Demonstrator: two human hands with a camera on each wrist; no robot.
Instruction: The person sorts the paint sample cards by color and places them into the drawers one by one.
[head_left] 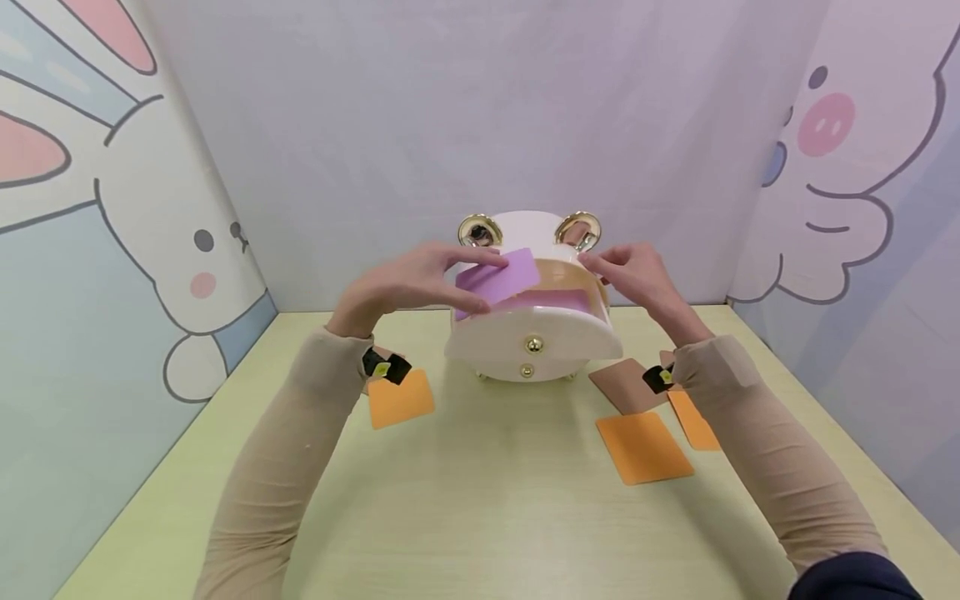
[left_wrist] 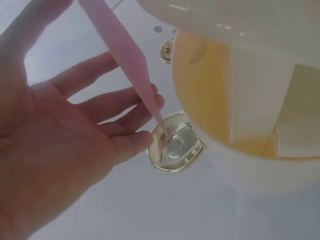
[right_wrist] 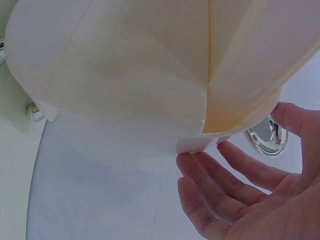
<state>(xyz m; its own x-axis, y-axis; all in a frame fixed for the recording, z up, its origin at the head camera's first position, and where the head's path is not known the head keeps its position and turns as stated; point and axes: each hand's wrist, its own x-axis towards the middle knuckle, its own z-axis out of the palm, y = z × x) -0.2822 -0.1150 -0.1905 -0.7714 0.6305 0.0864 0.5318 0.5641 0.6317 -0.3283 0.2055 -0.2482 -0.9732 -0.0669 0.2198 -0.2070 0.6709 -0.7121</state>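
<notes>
A white storage box (head_left: 491, 340) with gold round ears (head_left: 579, 231) and gold knobs stands at the back of the table, its upper front tilted out. My left hand (head_left: 408, 283) pinches a purple card (head_left: 513, 277) between thumb and fingers, slanted over the box's opening. More purple (head_left: 562, 300) shows inside. In the left wrist view the card (left_wrist: 127, 55) appears nearly edge-on beside the opening. My right hand (head_left: 637, 271) grips the box's upper right edge; in the right wrist view its thumb is at the rim and its fingertips (right_wrist: 187, 162) touch the outer side.
An orange card (head_left: 401, 400) lies to the left, partly over a brown one. On the right lie a brown card (head_left: 628, 385) and orange cards (head_left: 645, 448), some partly behind my right forearm. A pale cloth wall (head_left: 360, 167) rises behind the box; cartoon-printed walls flank the table.
</notes>
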